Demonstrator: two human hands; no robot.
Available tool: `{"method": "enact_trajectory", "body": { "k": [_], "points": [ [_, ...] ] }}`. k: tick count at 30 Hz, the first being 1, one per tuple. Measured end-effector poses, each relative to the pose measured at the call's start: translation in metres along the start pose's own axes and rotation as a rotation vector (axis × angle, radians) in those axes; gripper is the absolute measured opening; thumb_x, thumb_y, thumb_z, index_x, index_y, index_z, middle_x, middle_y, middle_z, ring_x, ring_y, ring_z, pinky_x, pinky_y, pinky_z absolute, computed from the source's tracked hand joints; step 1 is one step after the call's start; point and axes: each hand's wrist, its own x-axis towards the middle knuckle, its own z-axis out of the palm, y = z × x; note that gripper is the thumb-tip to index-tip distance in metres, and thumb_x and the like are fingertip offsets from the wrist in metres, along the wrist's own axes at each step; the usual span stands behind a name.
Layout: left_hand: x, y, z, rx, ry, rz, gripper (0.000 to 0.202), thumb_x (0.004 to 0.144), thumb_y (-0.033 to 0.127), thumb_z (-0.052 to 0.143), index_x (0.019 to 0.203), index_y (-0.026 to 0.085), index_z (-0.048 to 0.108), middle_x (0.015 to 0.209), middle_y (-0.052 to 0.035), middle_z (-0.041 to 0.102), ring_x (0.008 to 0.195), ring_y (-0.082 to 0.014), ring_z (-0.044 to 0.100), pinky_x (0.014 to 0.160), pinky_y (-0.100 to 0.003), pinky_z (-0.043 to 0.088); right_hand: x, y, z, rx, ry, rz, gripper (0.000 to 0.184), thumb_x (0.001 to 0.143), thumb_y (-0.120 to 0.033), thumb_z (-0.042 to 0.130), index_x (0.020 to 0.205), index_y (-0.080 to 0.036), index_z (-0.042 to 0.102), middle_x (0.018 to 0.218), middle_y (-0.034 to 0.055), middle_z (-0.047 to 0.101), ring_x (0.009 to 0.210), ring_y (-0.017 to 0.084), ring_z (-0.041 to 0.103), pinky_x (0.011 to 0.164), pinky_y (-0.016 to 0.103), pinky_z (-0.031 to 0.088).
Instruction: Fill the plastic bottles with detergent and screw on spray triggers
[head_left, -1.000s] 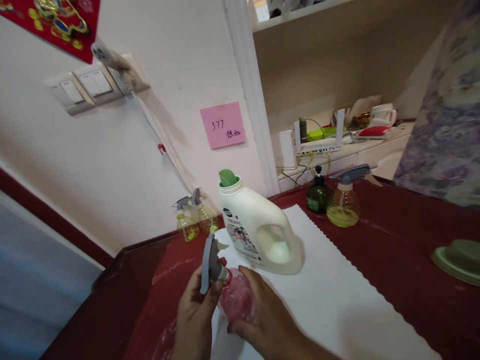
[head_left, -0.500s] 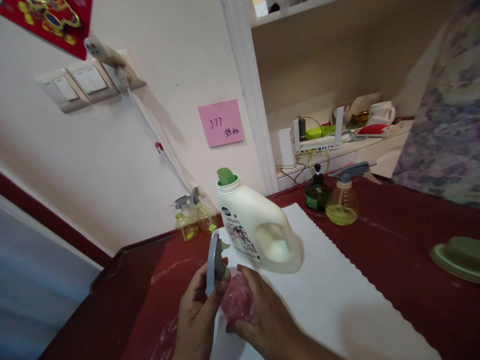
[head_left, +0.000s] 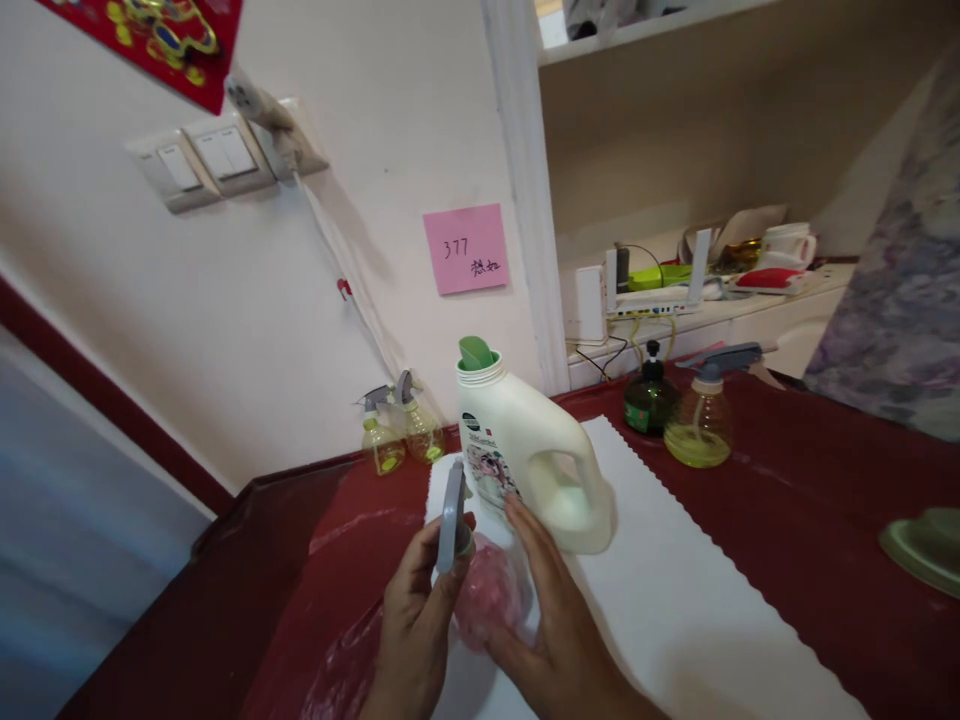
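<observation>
The left hand (head_left: 417, 615) is closed around the grey sprayer (head_left: 451, 513), with the fingers wrapped at its neck, and the sprayer stands upright on top of the pink bottle (head_left: 489, 598). The right hand (head_left: 553, 625) holds this bottle from the right side; its fingers are long and a little spread along the round body, and the fingertips point to the far side. The bottle is near, at the left edge of the white mat (head_left: 675, 590), which lies on the red table (head_left: 840, 530). Whether the bottle touches the mat I cannot tell, because the hands hide its bottom. Just behind the right fingertips stands the white jug (head_left: 525, 455), with its handle to the right and a green spout (head_left: 475, 352) in the open top. Far left, against the wall, two small yellow spray bottles (head_left: 396, 440) stand close together. Far right of the jug there is a dark green bottle (head_left: 646, 400) and, just beside it, a bigger yellow spray bottle (head_left: 700, 425) with a grey head. At the right edge of the table lies a green lid (head_left: 926, 545), well apart from the hands. On the wall above hangs a pink note (head_left: 466, 249), and further left are the switches (head_left: 210, 160) with a plug (head_left: 259, 100) and its cable.
</observation>
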Motion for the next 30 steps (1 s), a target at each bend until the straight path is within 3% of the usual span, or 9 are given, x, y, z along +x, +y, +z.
{"method": "enact_trajectory", "body": {
  "k": [4,6,10,14,16,19,22,26,30],
  "points": [
    [-0.001,-0.002,0.004,-0.054,-0.021,0.032,0.039,0.084,0.047,0.077,0.115,0.024,0.073,0.12,-0.0088,0.076,0.111,-0.0267,0.069,0.098,-0.034,0.053,0.025,-0.043,-0.043,-0.28,0.058,-0.308,0.071,0.098,-0.024,0.057,0.158,-0.038,0.022,0.17,0.0006,0.024,0.156,0.025,0.024,0.125,0.049,0.03],
    [-0.001,-0.004,0.005,-0.074,-0.027,0.057,0.036,0.086,0.043,0.076,0.117,0.025,0.072,0.122,-0.0083,0.075,0.112,-0.027,0.068,0.1,-0.036,0.051,0.048,-0.069,-0.06,-0.43,-0.114,-0.429,0.062,0.098,-0.018,0.052,0.155,-0.035,0.035,0.168,0.0015,0.032,0.156,0.026,0.022,0.126,0.055,0.025],
    [-0.003,-0.009,0.007,-0.124,-0.034,0.065,0.036,0.088,0.039,0.072,0.122,0.026,0.071,0.128,-0.0077,0.073,0.122,-0.0289,0.064,0.107,-0.038,0.047,0.089,-0.098,-0.071,-0.674,-0.513,-0.415,0.051,0.095,-0.008,0.055,0.138,-0.035,0.059,0.159,0.0038,0.048,0.154,0.033,0.028,0.121,0.072,0.012],
    [-0.008,-0.008,0.01,-0.186,-0.067,0.061,0.04,0.084,0.031,0.075,0.124,0.028,0.071,0.129,-0.0054,0.073,0.123,-0.0273,0.064,0.106,-0.036,0.048,0.109,-0.102,-0.068,-0.766,-0.636,-0.503,0.026,0.101,-0.016,0.057,0.116,-0.031,0.07,0.126,0.0026,0.07,0.137,0.028,0.049,0.121,0.066,0.014],
    [-0.011,-0.006,0.011,-0.243,-0.071,0.047,0.04,0.082,0.026,0.075,0.122,0.028,0.071,0.126,-0.0053,0.074,0.119,-0.0267,0.066,0.104,-0.035,0.049,0.112,-0.103,-0.066,-0.8,-0.669,-0.547,0.022,0.102,-0.019,0.055,0.11,-0.03,0.072,0.106,0.002,0.071,0.114,0.024,0.061,0.115,0.06,0.028],
    [-0.012,-0.004,0.012,-0.301,-0.058,0.032,0.042,0.079,0.02,0.075,0.12,0.026,0.072,0.121,-0.0061,0.076,0.117,-0.0262,0.067,0.103,-0.034,0.049,0.112,-0.107,-0.064,-0.83,-0.708,-0.494,0.023,0.101,-0.019,0.058,0.112,-0.031,0.073,0.097,0.0019,0.068,0.093,0.022,0.062,0.092,0.044,0.045],
    [-0.013,-0.002,0.012,-0.304,-0.072,0.045,0.041,0.079,0.018,0.074,0.12,0.024,0.071,0.119,-0.0071,0.075,0.113,-0.0253,0.067,0.101,-0.034,0.049,0.111,-0.114,-0.06,-0.855,-0.721,-0.362,0.023,0.098,-0.017,0.061,0.111,-0.031,0.074,0.096,0.0026,0.067,0.091,0.024,0.064,0.076,0.036,0.045],
    [-0.011,0.004,0.014,-0.343,-0.074,0.026,0.036,0.076,0.014,0.074,0.111,0.023,0.07,0.108,-0.0052,0.076,0.103,-0.0231,0.069,0.092,-0.032,0.052,0.108,-0.118,-0.055,-0.832,-0.719,-0.28,0.023,0.097,-0.015,0.06,0.109,-0.028,0.074,0.095,0.0025,0.066,0.09,0.022,0.067,0.073,0.032,0.045],
    [-0.007,0.01,0.02,-0.353,0.028,-0.017,0.036,0.063,0.009,0.08,0.093,0.022,0.065,0.088,0.0021,0.071,0.086,-0.0189,0.066,0.077,-0.027,0.051,0.104,-0.119,-0.052,-0.919,-0.699,-0.234,0.026,0.097,-0.015,0.058,0.113,-0.029,0.073,0.095,0.0029,0.065,0.089,0.024,0.068,0.072,0.033,0.043]
  ]
}}
